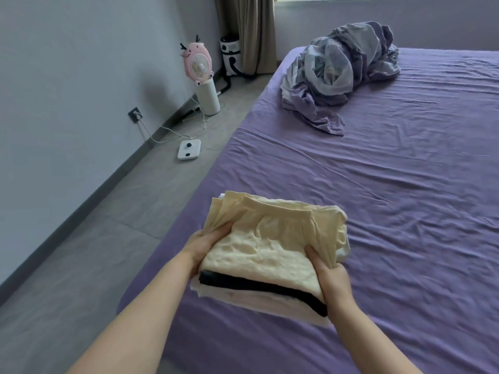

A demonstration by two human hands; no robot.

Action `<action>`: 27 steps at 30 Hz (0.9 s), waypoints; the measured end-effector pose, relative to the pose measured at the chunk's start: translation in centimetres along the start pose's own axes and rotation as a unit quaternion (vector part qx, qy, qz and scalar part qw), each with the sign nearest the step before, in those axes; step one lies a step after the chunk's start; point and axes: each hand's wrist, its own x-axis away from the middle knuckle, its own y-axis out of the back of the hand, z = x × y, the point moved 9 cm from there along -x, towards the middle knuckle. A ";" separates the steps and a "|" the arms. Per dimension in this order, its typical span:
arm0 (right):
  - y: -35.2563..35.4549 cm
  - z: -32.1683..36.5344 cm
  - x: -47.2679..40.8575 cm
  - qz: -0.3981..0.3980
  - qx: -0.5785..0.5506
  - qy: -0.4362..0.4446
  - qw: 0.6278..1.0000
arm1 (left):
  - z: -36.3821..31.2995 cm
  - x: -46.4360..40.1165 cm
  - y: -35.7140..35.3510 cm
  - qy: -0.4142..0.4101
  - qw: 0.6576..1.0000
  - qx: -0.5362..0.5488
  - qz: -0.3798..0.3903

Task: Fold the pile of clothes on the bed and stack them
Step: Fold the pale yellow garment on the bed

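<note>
A stack of folded clothes sits near the bed's front left corner. On top lies a pale yellow garment (272,238) with an elastic waistband facing away from me. Under it are a black piece (259,286) and white pieces (237,298). My left hand (201,245) grips the yellow garment's left edge, thumb on top. At the garment's right front corner my right hand (328,273) pinches the cloth. The stack rests on the purple bed sheet (405,198).
A crumpled grey-purple blanket (343,68) lies at the bed's far end. On the grey floor at left stand a pink fan (198,63) on a white cylinder, a white scale (189,149) with a cable to a wall socket, and a vacuum by the curtain.
</note>
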 end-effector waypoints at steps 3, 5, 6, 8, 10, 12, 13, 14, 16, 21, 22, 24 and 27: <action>-4.4 -2.2 1.8 -0.013 -0.005 -0.007 1.000 | 1.1 -0.5 4.4 0.000 1.000 -0.010 0.015; -6.6 -3.5 2.7 -0.028 -0.011 -0.006 1.000 | 2.0 -1.1 6.7 -0.003 1.000 -0.018 0.026; -7.5 -4.0 3.0 -0.037 -0.012 -0.008 0.999 | 2.4 -1.4 7.7 -0.006 0.999 -0.018 0.026; -8.6 -5.2 3.4 -0.057 -0.008 -0.016 0.998 | 3.3 -2.0 8.9 -0.005 0.999 -0.018 0.031; -9.2 -6.8 3.5 -0.076 -0.003 -0.030 0.997 | 4.5 -2.4 9.6 -0.001 0.999 -0.033 0.034; -9.8 -7.9 3.7 -0.069 0.007 -0.042 0.997 | 5.7 -3.1 10.1 -0.001 0.998 -0.059 0.038; -10.0 -8.4 3.7 -0.056 0.011 -0.041 0.998 | 6.3 -3.4 10.3 -0.001 0.996 -0.073 0.045; -10.1 -8.6 3.8 -0.047 0.017 -0.040 0.998 | 6.7 -3.6 10.5 0.008 0.995 -0.086 0.044; -9.3 -8.1 4.7 -0.077 0.070 -0.015 0.994 | 6.7 -3.5 11.6 0.000 0.989 -0.143 -0.024; -10.4 0.3 9.8 -0.226 0.360 0.322 0.846 | -1.4 4.9 7.4 -0.476 0.746 -0.410 -0.222; -12.2 1.2 10.0 -0.194 0.396 0.365 0.820 | -1.3 5.6 5.0 -0.517 0.725 -0.424 -0.166; -15.2 1.0 9.0 -0.115 0.461 0.370 0.798 | 0.4 4.0 1.6 -0.451 0.713 -0.531 -0.076; -17.0 -0.7 7.4 -0.055 0.560 0.319 0.763 | 4.0 0.1 1.7 -0.265 0.691 -0.673 -0.020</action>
